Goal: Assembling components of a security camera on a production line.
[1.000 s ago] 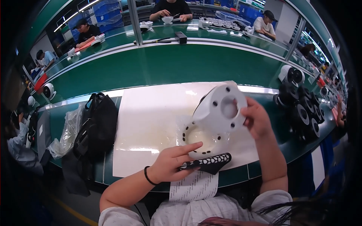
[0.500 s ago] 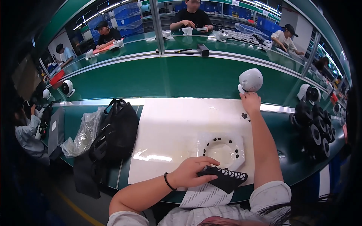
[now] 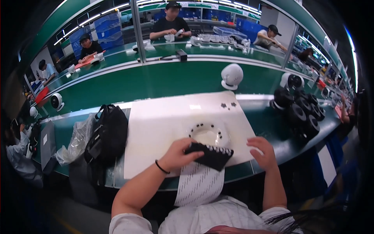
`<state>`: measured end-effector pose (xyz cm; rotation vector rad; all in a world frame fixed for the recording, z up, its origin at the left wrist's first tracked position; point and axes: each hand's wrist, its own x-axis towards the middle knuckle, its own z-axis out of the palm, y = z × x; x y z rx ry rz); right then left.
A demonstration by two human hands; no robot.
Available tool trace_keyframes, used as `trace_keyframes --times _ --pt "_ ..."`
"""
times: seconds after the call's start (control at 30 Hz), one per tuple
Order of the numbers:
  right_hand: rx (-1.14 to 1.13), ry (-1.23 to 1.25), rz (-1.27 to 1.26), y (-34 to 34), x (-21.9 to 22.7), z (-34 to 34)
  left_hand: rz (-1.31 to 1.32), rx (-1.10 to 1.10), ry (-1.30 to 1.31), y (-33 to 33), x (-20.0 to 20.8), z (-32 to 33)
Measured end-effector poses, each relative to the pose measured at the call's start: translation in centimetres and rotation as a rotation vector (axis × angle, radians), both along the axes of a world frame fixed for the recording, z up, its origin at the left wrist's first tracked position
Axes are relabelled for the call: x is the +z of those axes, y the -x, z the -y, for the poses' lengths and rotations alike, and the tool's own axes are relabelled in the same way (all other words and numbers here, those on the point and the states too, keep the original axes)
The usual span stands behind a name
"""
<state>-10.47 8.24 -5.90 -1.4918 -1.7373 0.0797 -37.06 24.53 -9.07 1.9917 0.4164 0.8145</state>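
Note:
In my left hand is a black sheet with a row of small white pieces along its upper edge. My right hand is raised to the right of it, fingers apart and holding nothing. Beyond the black sheet lies a whitish ring-shaped piece with several small black dots. A printed white paper strip hangs below the black sheet, over the table's near edge. A white rounded camera-like device stands upright on its base on the green surface beyond the white mat.
Small black flower-shaped pieces lie on the mat's far right. A black bag and a clear plastic bag lie left. Black-and-white round devices are heaped at right. Co-workers sit across the bench, behind a metal post.
My right hand has let go of the white device and come back toward me, opening. The device stays on the green surface. My left hand still holds the black sheet. The view has shifted.

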Motion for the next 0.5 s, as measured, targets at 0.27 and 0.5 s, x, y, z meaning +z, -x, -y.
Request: trace_keyframes --times 0.27,0.5 --pt "-0.068 0.377 -0.133 0.2 -1.7 13.2 0.35 0.109 0.491 2.2 0.9 -4.3" --pt "-0.126 0.386 -0.16 1.5 -2.8 15.8 0.63 0.176 0.627 5.6 -0.9 -7.9"
